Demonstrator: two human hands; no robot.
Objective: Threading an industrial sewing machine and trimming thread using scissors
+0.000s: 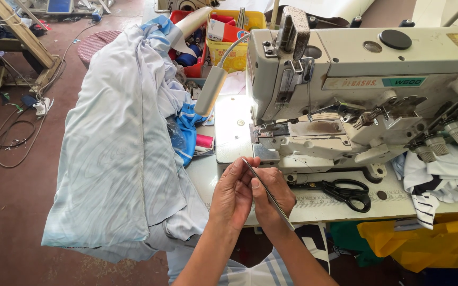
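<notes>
— Both forearms come up from the bottom edge, nearest us. Start at the far left, though: what's there?

— Pale blue fabric point(117, 153), heaped over the table's left end and hanging off it. Just right of that, the left hand point(232, 195), fingers curled in, thumb and fingertips pinched near the upper end of long metal tweezers point(267, 193).

— And the other hand?

— The right hand point(273, 197) touches the left, closed around the same tweezers lower down; the handle end sticks out past it toward the table edge. The tips point up at the needle area of the white sewing machine point(345, 79), just below its lit bed.

— Further right?

— Black scissors point(348, 193) lie on the table by a printed ruler strip, then striped cloth point(441, 182) under the thread tension knobs.

— What might go wrong?

— I'd judge the fine tips could slip off whatever thread they hold, since the grip is two-handed and cramped. A sleeve of that heaped fabric could also slide and drag across the bed.
</notes>
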